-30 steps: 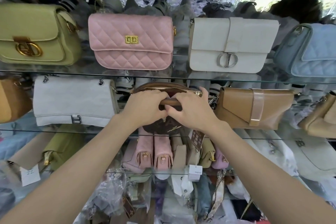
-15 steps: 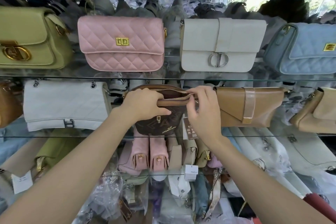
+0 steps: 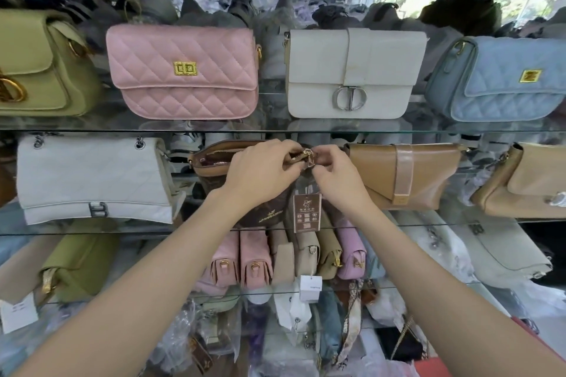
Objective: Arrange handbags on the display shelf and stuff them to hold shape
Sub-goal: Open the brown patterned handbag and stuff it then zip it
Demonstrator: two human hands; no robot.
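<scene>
A dark brown handbag (image 3: 263, 208) with tan trim and a gold zipper stands on the middle glass shelf (image 3: 92, 230), between a white quilted bag (image 3: 92, 177) and a tan flap bag (image 3: 401, 174). Its top is partly unzipped at the left. My left hand (image 3: 260, 171) grips the bag's top edge. My right hand (image 3: 333, 171) pinches the gold zipper pull (image 3: 307, 156) at the bag's right end. A brown hang tag (image 3: 307, 213) dangles below my hands.
The upper shelf holds a green bag (image 3: 39, 70), a pink quilted bag (image 3: 183, 70), a white bag (image 3: 352, 73) and a blue quilted bag (image 3: 502, 79). Several small bags stand packed on the lower shelf (image 3: 275, 254). Another tan bag (image 3: 526, 184) sits far right.
My right hand has moved from the bag's right side up to the zipper pull. My left hand has slid right along the top edge. The view has shifted closer.
</scene>
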